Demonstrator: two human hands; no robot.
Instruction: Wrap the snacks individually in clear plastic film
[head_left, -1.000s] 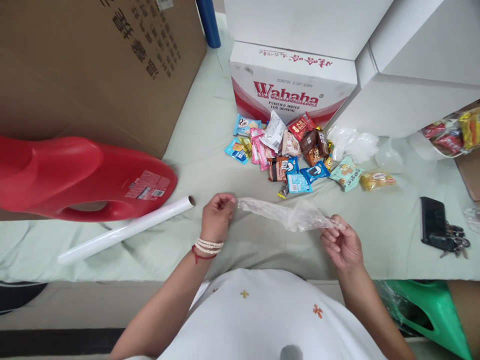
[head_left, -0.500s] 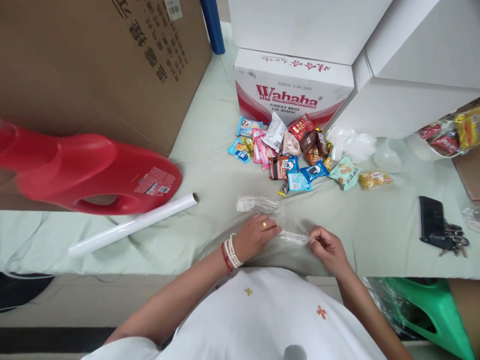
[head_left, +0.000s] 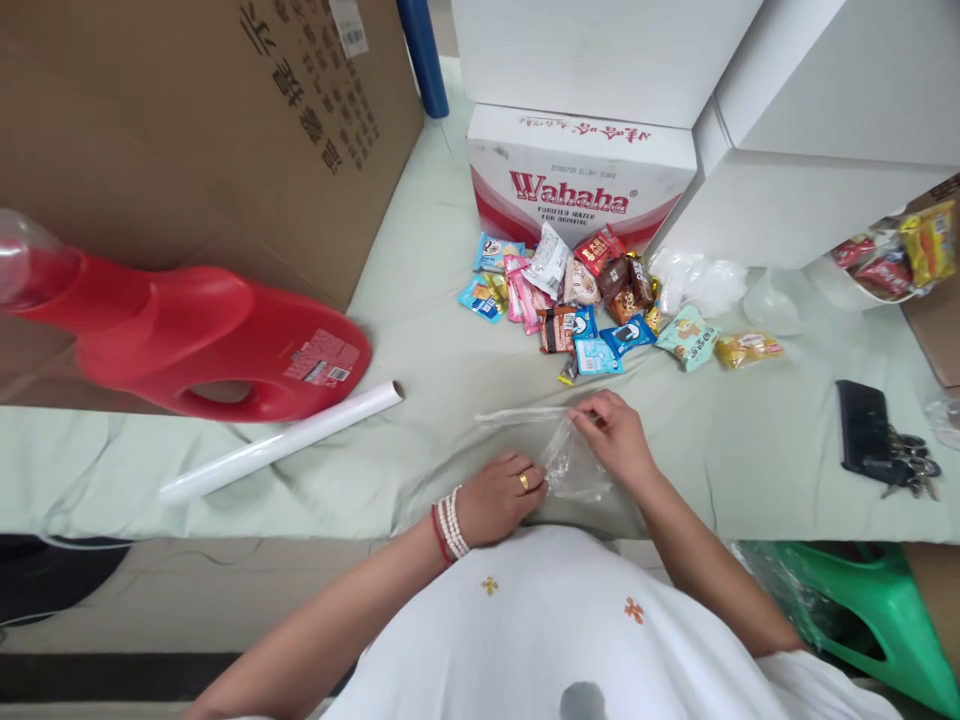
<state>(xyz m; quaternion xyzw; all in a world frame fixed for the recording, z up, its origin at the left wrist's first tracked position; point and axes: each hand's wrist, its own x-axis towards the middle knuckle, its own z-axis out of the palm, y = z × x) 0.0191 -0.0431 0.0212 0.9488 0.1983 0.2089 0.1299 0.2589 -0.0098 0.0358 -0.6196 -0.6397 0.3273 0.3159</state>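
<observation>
A clear plastic bag lies crumpled on the cloth-covered table, close to its front edge. My left hand, with a ring and beaded bracelets, is closed on the bag's lower left side. At the upper edge of the bag, my right hand pinches the film between thumb and fingers. Beyond the hands lies a pile of small wrapped snacks in many colours. A green snack packet and a yellow one lie to the right of the pile.
A Wahaha water carton stands behind the snacks. On the left are a red detergent bottle, a white tube and a big cardboard box. A phone, keys and a white tub of snacks are at the right.
My right hand has moved up and left, pulling the bag's upper edge away from the table's front edge. My left hand has shifted slightly down and left. The plastic is more spread out now.
</observation>
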